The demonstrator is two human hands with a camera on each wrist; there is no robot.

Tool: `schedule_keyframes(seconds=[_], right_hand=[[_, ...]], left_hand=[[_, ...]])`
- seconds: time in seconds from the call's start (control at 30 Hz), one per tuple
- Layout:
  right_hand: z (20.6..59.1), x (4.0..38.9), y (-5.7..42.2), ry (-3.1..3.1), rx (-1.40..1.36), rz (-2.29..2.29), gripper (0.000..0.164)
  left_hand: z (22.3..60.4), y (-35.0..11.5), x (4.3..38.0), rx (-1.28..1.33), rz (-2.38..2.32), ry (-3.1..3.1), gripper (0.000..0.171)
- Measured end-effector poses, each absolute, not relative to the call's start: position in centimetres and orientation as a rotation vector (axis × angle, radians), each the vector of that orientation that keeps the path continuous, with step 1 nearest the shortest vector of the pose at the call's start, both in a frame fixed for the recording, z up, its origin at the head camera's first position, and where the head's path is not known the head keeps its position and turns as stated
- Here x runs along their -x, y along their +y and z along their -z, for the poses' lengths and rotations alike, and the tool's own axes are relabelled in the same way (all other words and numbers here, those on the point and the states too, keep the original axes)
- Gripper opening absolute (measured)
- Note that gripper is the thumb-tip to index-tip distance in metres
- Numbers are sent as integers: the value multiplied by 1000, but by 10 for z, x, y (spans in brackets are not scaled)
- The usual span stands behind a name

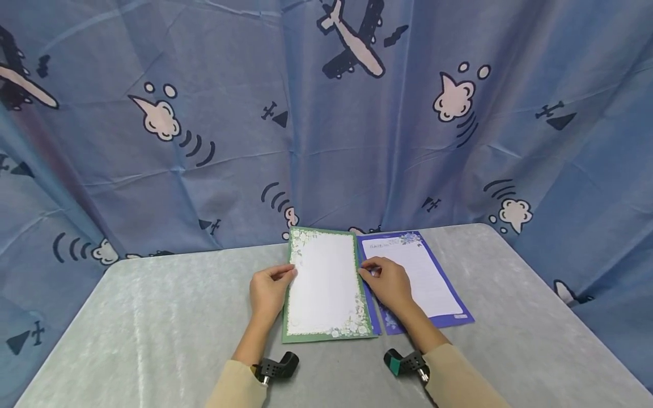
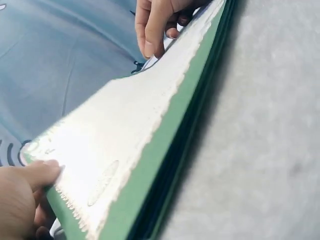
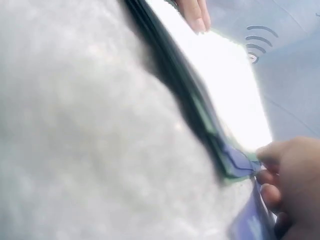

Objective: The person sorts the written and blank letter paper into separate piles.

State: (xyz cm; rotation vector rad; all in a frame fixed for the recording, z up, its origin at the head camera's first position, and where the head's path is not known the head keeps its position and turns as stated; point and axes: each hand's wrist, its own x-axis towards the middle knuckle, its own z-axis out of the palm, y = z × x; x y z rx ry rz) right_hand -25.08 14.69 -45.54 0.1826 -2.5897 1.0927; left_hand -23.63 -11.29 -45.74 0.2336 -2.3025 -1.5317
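A green-bordered sheet of paper (image 1: 326,283) with a blank white middle and printed flowers lies on top of a stack of sheets. My left hand (image 1: 268,290) pinches its left edge between thumb and fingers. At the opposite edge my right hand (image 1: 391,282) grips the stack's side, thumb on top. Layered green and purple edges of the stack (image 3: 207,125) show in the right wrist view. Under my right hand and forearm, to the right, lies a purple-bordered sheet (image 1: 433,277) with faint writing at its top and a floral corner.
The papers lie on a table with a pale grey cloth (image 1: 194,317). Behind its far edge hangs a blue curtain (image 1: 229,113) printed with airplanes and clouds. Each wrist wears a black camera mount, the left mount (image 1: 278,366) and the right mount (image 1: 405,362).
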Motion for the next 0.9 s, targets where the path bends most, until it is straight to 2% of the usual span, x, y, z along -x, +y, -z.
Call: schedule_keyframes(seconds=[0.2,0.5,0.9], right_hand=[[455,252,149,-2588,-210,-1199,23],[454,252,150,-2504,-304,-1464,21],[439,250,161,-2439,-124,-1872,28]], left_hand=[[455,-111,238,-207,1709,-2189,11],[456,-111,239,-222,1806,-2133,13],[449,-107,240,-189,1950,-2189,17]])
